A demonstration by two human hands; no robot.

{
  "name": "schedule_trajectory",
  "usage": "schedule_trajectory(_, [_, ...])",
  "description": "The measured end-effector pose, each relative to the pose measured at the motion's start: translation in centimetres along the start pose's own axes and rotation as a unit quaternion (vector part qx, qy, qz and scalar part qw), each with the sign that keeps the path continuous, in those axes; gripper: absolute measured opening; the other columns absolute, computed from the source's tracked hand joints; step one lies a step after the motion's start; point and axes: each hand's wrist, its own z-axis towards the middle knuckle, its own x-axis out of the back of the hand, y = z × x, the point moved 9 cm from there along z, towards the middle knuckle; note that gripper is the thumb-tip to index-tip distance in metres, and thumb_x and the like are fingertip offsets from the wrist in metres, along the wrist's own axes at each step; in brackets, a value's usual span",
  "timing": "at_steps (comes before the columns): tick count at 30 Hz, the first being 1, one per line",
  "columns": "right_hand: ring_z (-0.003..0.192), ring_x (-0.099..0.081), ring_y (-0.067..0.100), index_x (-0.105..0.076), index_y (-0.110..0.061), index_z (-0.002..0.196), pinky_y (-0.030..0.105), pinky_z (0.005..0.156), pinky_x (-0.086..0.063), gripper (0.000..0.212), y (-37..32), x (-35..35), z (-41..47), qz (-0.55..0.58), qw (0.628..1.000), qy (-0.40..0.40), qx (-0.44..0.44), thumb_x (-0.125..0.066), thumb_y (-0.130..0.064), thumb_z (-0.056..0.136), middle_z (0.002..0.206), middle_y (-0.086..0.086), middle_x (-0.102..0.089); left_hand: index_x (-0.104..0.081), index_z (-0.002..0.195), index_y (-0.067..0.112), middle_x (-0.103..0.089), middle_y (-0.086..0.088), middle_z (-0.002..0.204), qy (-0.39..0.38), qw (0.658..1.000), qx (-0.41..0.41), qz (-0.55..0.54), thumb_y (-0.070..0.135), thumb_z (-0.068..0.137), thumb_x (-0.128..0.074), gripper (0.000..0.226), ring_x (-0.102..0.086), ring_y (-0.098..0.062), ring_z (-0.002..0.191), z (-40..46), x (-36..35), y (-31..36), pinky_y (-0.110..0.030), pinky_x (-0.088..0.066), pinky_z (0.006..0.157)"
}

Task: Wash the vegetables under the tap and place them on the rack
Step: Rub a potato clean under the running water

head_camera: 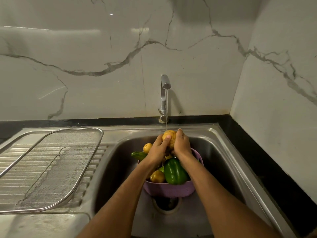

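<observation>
Head view: both my hands hold one potato (169, 134) up under the tap (165, 93), whose thin stream lands on its top. That potato is yellow-tan, rounded and wet. My left hand (158, 150) wraps it from the left, thumb laid across its front; my right hand (182, 145) curls round its right side, fingertips over the top. Below my wrists a purple colander (169, 188) stands in the sink (228, 162), over the drain. It carries a glossy green bell pepper (175, 171) at its near right, a small potato (157, 176) at its near left, another yellow potato (147, 148) at its far left and a cucumber (139, 155) poking over its left rim. Left of the basin, a wire-mesh rack (51, 165) lies on the ribbed drainboard (10, 158).
</observation>
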Motion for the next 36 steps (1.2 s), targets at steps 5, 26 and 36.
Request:
schedule_trajectory(5, [0.079,-0.064,0.024,-0.059,-0.013,0.097,0.04,0.077,-0.058,0.049,0.4,0.2,-0.1,-0.01,1.0,-0.005,-0.021,-0.023,-0.044,0.112,0.087,0.015,-0.063,-0.048,0.141,0.019,-0.063,-0.009,0.125,0.023,1.0,-0.014,0.003,0.036,0.109,-0.041,0.037,-0.066,-0.005,0.095,0.1,-0.2,-0.6,-0.017,-0.056,0.072])
schedule_trajectory(26, [0.082,-0.06,0.008,-0.055,-0.019,0.11,0.022,0.065,-0.043,0.046,-2.1,-0.5,-1.8,-0.147,0.981,0.017,0.128,-0.019,-0.048,0.111,0.091,0.001,-0.06,-0.063,0.11,0.017,-0.068,-0.014,0.098,0.11,0.983,0.089,-0.119,0.052,0.108,-0.035,0.046,-0.066,-0.02,0.084,1.2,1.4,-2.8,-0.033,-0.058,0.071])
schedule_trajectory(36, [0.083,-0.059,0.014,-0.049,-0.023,0.105,0.032,0.079,-0.049,0.036,-1.2,0.8,-0.2,0.028,0.999,0.025,0.036,-0.022,-0.045,0.112,0.092,0.003,-0.056,-0.062,0.119,0.016,-0.065,-0.002,0.073,0.088,0.995,-0.034,-0.045,0.039,0.111,-0.034,0.038,-0.062,-0.011,0.062,1.0,1.1,-0.9,-0.018,-0.051,0.053])
